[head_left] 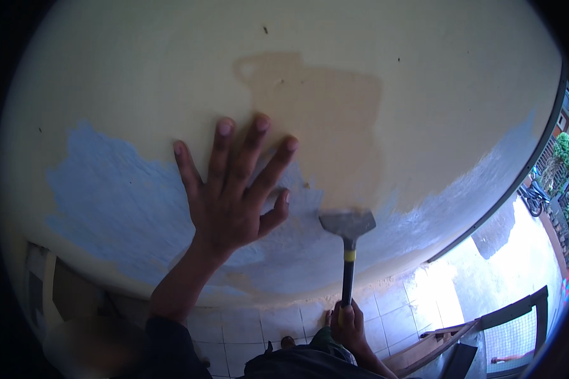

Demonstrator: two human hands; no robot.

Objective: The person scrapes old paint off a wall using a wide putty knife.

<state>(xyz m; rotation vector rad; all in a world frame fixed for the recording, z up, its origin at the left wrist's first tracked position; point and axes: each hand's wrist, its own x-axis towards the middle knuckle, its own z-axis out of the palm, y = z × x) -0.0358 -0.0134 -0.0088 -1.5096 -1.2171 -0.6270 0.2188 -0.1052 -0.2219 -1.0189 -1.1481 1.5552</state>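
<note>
holding a scraper point(348, 268) up to a patchy wall point(461, 126)
the right grip point(351, 326) was wrapped around its handle; the left grip point(229, 205) was spread against the paint.

The wall point(171, 76) stands before the person, and a patch point(123, 183) runs across its lower part. On the wall lies the left hand point(229, 183), partly over this patch, its fingers pointing upward. To the right of it is the scraper point(349, 256), with the blade up at the wall and the handle's lower end in the right hand point(349, 325). Below the wall is the floor point(275, 322). At lower right is a frame point(515, 308); farther away, beyond the wall's right edge, a motorcycle point(535, 201) stands near plants point(563, 148).
</note>
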